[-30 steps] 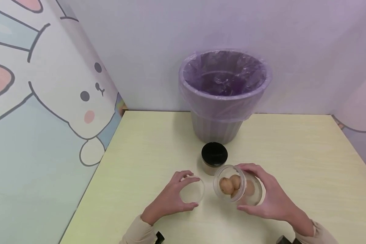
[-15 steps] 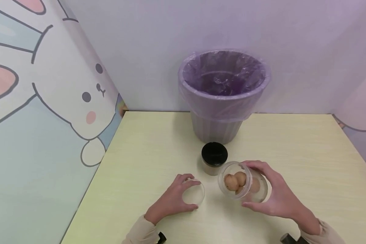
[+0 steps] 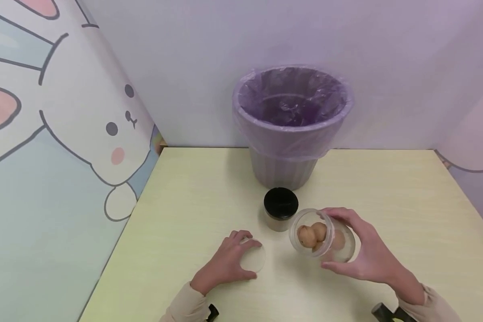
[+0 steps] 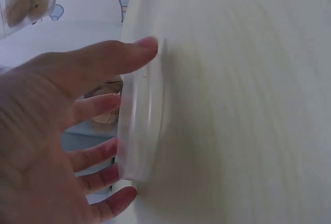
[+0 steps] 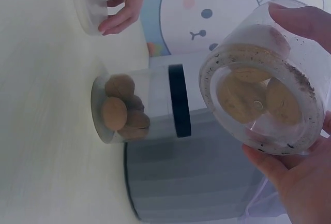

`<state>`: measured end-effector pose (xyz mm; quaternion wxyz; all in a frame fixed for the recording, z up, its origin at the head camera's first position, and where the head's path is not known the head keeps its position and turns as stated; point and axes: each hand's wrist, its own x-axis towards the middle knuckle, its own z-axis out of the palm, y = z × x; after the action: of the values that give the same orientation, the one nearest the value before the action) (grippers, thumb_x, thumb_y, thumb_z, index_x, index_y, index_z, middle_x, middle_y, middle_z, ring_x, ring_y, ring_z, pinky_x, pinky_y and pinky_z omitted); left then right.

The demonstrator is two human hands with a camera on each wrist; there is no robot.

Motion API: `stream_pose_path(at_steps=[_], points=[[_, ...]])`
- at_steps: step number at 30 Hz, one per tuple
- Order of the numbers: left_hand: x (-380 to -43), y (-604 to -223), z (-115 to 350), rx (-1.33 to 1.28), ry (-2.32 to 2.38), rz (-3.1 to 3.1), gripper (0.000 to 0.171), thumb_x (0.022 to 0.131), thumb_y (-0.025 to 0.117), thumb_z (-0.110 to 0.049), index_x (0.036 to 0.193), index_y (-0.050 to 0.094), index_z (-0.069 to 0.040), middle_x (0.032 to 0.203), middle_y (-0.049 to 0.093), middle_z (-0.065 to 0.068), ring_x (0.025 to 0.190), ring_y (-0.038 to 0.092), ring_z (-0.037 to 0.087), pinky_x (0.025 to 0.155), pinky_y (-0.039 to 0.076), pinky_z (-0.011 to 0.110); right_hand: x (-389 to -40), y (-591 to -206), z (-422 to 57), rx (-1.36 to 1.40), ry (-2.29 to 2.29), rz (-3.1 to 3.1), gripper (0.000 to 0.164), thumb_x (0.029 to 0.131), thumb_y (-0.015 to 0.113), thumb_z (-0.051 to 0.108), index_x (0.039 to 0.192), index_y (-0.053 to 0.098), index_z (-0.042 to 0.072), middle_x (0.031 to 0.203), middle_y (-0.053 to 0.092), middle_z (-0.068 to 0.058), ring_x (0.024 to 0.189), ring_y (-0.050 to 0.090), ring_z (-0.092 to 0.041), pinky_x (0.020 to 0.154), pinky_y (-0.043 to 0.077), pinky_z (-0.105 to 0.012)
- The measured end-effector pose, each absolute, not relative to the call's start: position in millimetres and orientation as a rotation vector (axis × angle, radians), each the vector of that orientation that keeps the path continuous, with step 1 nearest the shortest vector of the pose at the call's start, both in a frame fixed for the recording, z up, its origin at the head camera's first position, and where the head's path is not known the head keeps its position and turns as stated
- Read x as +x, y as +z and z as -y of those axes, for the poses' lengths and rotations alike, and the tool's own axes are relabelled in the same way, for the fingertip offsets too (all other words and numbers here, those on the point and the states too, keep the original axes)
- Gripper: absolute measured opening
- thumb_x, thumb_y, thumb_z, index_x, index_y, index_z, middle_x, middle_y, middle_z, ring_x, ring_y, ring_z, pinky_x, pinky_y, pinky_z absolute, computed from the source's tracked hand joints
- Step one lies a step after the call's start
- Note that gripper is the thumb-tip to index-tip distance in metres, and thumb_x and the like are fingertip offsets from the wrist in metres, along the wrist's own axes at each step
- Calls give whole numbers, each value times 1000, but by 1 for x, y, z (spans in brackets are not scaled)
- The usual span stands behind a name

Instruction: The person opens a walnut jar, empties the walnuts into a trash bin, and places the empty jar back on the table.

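Note:
In my left hand [image 3: 229, 261] is a round clear lid [image 3: 254, 259], low over the table, with thumb and fingers spread around its rim. The left wrist view shows the lid [image 4: 139, 125] edge-on, fingertips at its side. My right hand [image 3: 366, 250] grips a clear plastic jar [image 3: 343, 254] from its right side, raised and tipped with its open mouth toward the left. Several walnuts [image 3: 307, 236] lie inside. Dark crumbs show around the jar's base [image 5: 305, 79] in the right wrist view.
Beyond the hands stands a second clear jar [image 5: 158, 84] with a black lid [image 3: 281, 203], holding several walnuts [image 5: 114, 113]. Behind it is a grey bin [image 3: 283, 167] lined with a purple bag [image 3: 294, 120], near the back wall. A rabbit mural covers the left wall [image 3: 64, 201].
My right hand has carried the open jar slightly right and away from me. The left hand and lid have shifted only a little, with the lid slightly nearer to me.

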<state>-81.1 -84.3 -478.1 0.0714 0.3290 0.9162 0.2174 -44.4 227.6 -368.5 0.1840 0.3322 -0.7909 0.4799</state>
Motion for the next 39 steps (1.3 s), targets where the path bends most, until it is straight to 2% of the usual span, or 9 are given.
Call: stream_pose_path(at_steps=[6,12,17,20,27,31,37,39], points=[[-86,-476,91,970,792,-2723,67,63,83,-50,122,61,-26,133,45,5,120,40,22,93,39,43,-47,-364,-232,925,1325,2232,96,37,93,1,121,50,-11,116,58,-16,103,54,-17,87,39,-19],[-95,-470,97,842,1037,-2687,60,74,79,-45,125,58,-23,135,41,-2,124,39,18,96,41,43,-51,-357,-238,905,1286,2242,96,36,92,-1,121,50,-12,115,58,-18,103,55,-15,88,38,-19],[-106,-460,98,829,1241,-2697,54,77,77,-41,125,58,-22,131,45,-6,123,41,15,97,41,42,-56,-354,-244,879,1263,2263,97,35,92,-3,122,50,-11,114,58,-18,104,55,-13,89,39,-18],[-112,-455,99,841,1317,-2719,51,78,78,-37,123,58,-23,129,49,-8,121,44,12,94,43,42,-59,-360,-251,859,1260,2279,100,33,92,-3,123,50,-10,115,58,-18,105,55,-12,91,38,-18],[-123,-446,101,876,1415,-2727,51,77,79,-29,123,59,-17,125,53,-10,118,47,8,85,48,43,-68,-376,-267,830,1267,2303,106,32,95,0,127,48,-8,119,58,-15,108,54,-12,94,38,-18],[-130,-440,105,877,1467,-2732,52,78,79,-28,124,58,-14,123,54,-8,118,48,9,86,49,43,-72,-374,-271,824,1264,2308,105,32,94,0,127,48,-7,119,59,-14,109,55,-14,94,38,-18],[-138,-425,112,841,1533,-2733,50,79,78,-25,124,57,-23,124,55,-7,117,49,13,87,48,44,-75,-371,-275,810,1259,2310,106,31,94,-4,127,48,-7,118,59,-15,108,55,-15,94,38,-18],[-138,-416,112,823,1549,-2736,50,79,78,-21,124,57,-20,124,56,-3,115,50,18,87,48,44,-75,-370,-277,806,1265,2313,106,31,93,-5,127,47,-7,118,59,-15,108,55,-15,94,38,-18]])
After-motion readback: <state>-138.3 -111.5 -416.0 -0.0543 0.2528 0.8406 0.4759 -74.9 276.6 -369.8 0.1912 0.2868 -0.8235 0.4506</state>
